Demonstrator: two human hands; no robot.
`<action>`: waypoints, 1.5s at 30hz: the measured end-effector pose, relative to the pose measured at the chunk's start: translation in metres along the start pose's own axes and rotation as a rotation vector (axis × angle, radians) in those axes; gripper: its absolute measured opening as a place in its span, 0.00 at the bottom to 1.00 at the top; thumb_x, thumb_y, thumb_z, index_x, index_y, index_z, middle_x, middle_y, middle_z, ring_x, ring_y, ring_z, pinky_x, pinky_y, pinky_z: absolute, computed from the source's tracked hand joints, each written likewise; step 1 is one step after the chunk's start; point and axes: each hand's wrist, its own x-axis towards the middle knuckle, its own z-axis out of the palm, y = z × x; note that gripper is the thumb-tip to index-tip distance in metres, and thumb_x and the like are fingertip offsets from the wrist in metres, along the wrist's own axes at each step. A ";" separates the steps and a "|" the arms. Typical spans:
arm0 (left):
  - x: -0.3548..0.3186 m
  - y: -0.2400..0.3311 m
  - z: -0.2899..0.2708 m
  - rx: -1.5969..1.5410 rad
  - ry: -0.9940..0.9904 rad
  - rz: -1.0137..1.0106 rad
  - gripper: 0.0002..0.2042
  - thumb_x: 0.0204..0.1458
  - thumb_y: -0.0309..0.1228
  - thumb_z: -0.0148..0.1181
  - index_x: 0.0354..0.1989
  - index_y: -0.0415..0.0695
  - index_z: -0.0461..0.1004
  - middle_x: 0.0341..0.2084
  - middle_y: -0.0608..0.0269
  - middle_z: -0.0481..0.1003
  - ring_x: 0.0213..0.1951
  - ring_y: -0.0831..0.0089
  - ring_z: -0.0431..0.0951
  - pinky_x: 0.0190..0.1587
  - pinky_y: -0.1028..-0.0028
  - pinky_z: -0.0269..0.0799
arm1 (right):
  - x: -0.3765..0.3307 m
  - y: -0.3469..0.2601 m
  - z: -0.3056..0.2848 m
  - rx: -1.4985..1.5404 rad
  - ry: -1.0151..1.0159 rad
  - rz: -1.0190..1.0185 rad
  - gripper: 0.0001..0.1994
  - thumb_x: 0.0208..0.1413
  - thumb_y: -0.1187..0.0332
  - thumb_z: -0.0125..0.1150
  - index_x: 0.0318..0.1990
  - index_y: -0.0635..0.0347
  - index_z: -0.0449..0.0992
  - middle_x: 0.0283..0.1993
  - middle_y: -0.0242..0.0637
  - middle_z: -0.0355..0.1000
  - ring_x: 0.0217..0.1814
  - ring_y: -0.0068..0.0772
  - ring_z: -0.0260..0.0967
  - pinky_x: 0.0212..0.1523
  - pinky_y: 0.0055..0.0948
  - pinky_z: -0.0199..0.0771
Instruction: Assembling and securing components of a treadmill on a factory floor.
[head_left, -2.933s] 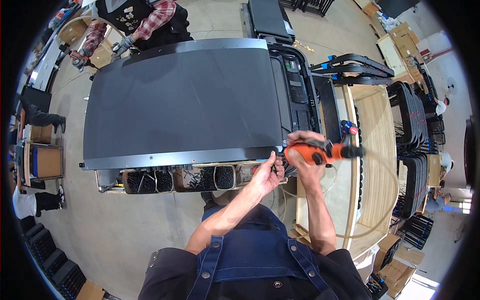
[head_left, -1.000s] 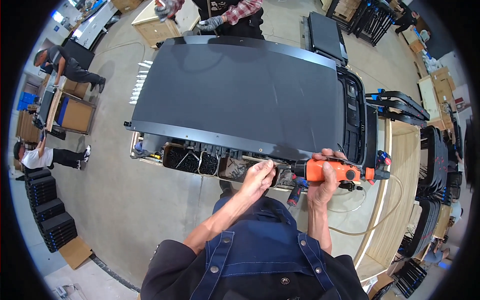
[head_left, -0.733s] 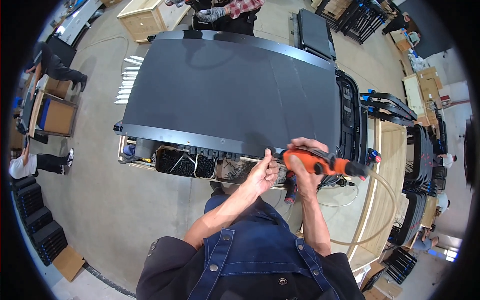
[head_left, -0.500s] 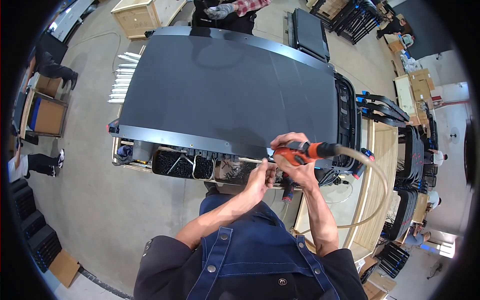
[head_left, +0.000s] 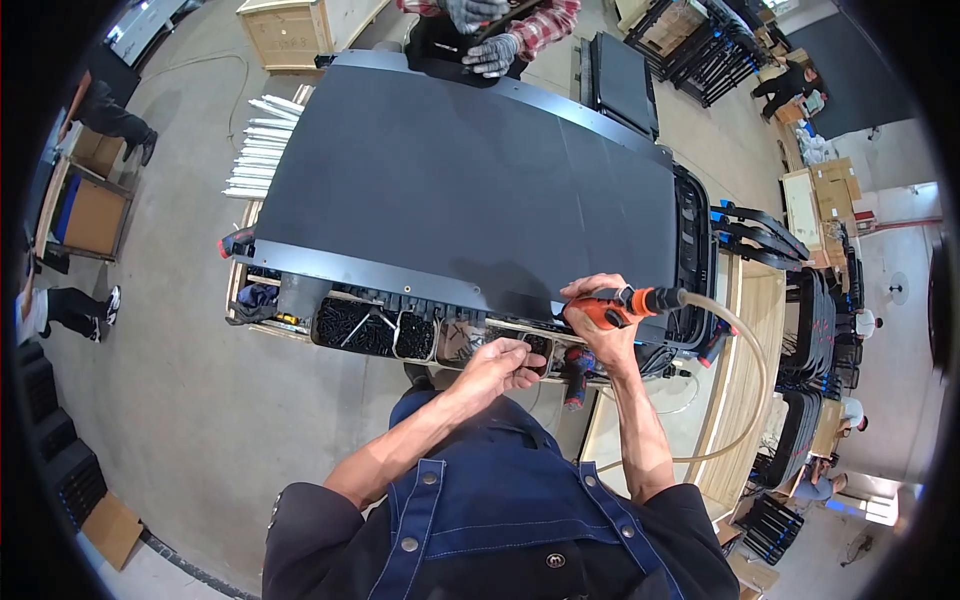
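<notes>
My right hand is wrapped round an orange air tool with a black collar and a pale hose curving away to the right. The tool's tip is hidden by the hand, close to the near metal edge strip of a large dark grey panel. My left hand is apart from the panel, just in front of the bins; its thumb and fingers are bent together, and anything small between them cannot be made out. Beside it, a dark red-and-black power tool hangs at the bench front.
Bins of dark screws line the near side under the panel. Across it stands a co-worker; their gloved hands hold a dark tool. Silver tubes lie at the left, black frames at the right, and a wooden crate lies beyond.
My left hand has drawn back from the panel edge toward me and slightly left. My right hand keeps the tool near the edge. The co-worker's hands have come further into view.
</notes>
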 end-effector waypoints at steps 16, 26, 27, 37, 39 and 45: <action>-0.011 0.000 -0.010 -0.292 0.184 0.183 0.09 0.62 0.36 0.61 0.42 0.44 0.77 0.31 0.64 0.80 0.32 0.75 0.82 0.35 0.75 0.82 | -0.015 -0.049 0.000 0.787 0.181 0.045 0.24 0.48 0.74 0.67 0.54 0.54 0.68 0.49 0.42 0.73 0.48 0.40 0.75 0.59 0.51 0.73; -0.028 0.001 -0.002 -0.289 0.260 0.344 0.10 0.62 0.37 0.61 0.41 0.43 0.76 0.32 0.61 0.81 0.33 0.74 0.82 0.35 0.77 0.82 | -0.016 -0.039 0.025 0.867 0.257 0.093 0.24 0.50 0.71 0.68 0.55 0.53 0.68 0.47 0.39 0.72 0.48 0.39 0.74 0.60 0.51 0.71; -0.031 0.003 0.003 -0.192 0.336 0.410 0.10 0.63 0.38 0.61 0.41 0.43 0.76 0.32 0.62 0.80 0.32 0.75 0.82 0.35 0.77 0.82 | -0.016 -0.039 0.030 0.872 0.250 0.093 0.24 0.50 0.71 0.68 0.55 0.53 0.68 0.47 0.39 0.72 0.48 0.39 0.74 0.60 0.51 0.71; -0.026 0.059 -0.059 -0.727 0.220 0.275 0.14 0.60 0.42 0.62 0.41 0.42 0.78 0.25 0.69 0.77 0.28 0.78 0.79 0.31 0.82 0.79 | 0.017 -0.053 0.129 0.624 0.088 -0.096 0.24 0.51 0.77 0.69 0.53 0.58 0.64 0.50 0.46 0.72 0.49 0.40 0.74 0.56 0.46 0.76; -0.022 0.071 -0.069 -0.782 0.091 0.274 0.14 0.60 0.42 0.62 0.41 0.42 0.78 0.25 0.70 0.76 0.27 0.78 0.78 0.30 0.83 0.79 | 0.030 -0.057 0.151 0.579 0.018 -0.117 0.24 0.50 0.82 0.68 0.53 0.60 0.65 0.51 0.49 0.72 0.50 0.40 0.76 0.55 0.42 0.79; -0.019 0.082 -0.099 -0.842 0.055 0.159 0.13 0.62 0.43 0.60 0.33 0.45 0.73 0.22 0.74 0.71 0.23 0.82 0.71 0.26 0.84 0.71 | 0.056 -0.063 0.202 0.375 -0.092 -0.011 0.23 0.48 0.83 0.69 0.51 0.61 0.67 0.48 0.47 0.74 0.48 0.39 0.78 0.53 0.40 0.81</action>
